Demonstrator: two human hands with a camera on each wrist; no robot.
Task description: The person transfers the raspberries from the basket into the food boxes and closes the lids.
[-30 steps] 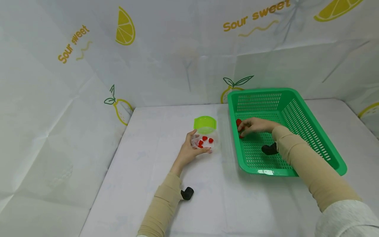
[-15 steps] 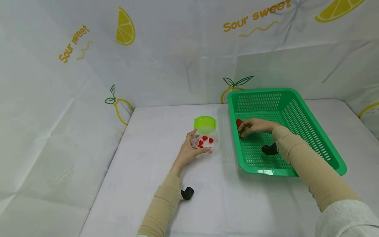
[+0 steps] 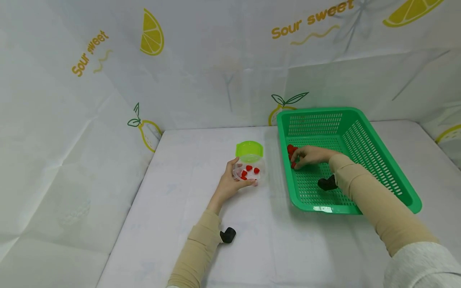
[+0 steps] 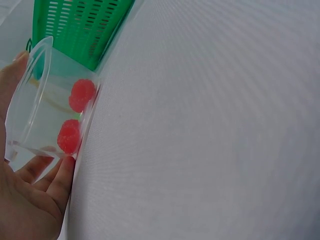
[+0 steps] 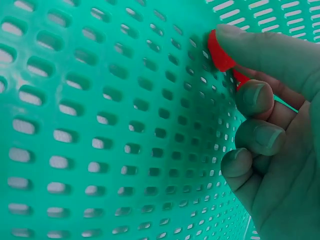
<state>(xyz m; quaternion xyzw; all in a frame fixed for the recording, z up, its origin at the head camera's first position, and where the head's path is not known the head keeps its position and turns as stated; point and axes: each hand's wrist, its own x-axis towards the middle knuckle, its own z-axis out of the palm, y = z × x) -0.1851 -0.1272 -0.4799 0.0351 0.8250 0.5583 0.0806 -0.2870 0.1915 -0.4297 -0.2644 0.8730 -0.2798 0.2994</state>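
A white backdrop [image 3: 216,56] printed with lemons and "Sour sweet" rises behind my white table [image 3: 180,200]. On the table's right side sits a green basket [image 3: 338,209] with slotted walls. My left hand [image 3: 230,185] is curled round a tub, gripping it left of the basket. My right hand [image 3: 312,155] is inside the basket near its left wall, fingers bent, thumb and forefinger pinching one red berry [image 5: 220,52]. The clear tub [image 4: 55,80] rests on the table. Just behind it lies a lime-green lid [image 3: 249,149]. Smallest are the other berries [image 3: 290,148]: some by the basket's left wall, several more inside the tub.
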